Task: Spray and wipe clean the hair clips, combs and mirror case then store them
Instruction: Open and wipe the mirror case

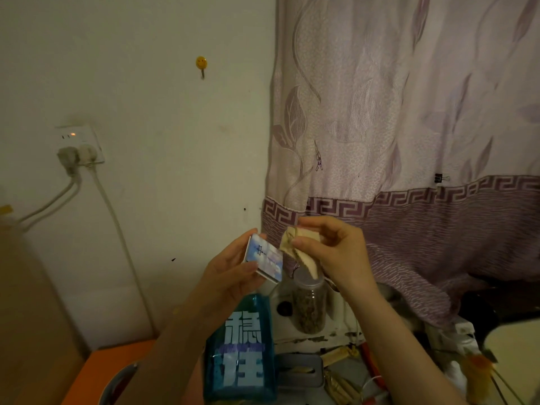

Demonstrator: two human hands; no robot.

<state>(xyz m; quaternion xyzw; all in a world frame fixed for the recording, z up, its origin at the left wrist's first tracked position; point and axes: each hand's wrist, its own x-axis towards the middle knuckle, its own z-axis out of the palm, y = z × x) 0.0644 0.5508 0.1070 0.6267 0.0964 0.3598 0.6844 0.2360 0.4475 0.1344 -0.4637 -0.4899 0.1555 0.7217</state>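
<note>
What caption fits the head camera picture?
Left hand holds the mirror case while right hand pinches a beige cloth.

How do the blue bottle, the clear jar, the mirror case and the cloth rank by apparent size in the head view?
1. Blue bottle, largest, though it is nearest the camera, which inflates it.
2. Clear jar.
3. Mirror case in the left hand and cloth pinched by the right hand: too alike to rank.

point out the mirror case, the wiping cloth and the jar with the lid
mirror case (264, 258), head view, on its printed front face
wiping cloth (304, 252), head view, on the folded middle
jar (309, 309), head view, on its clear side wall
</note>
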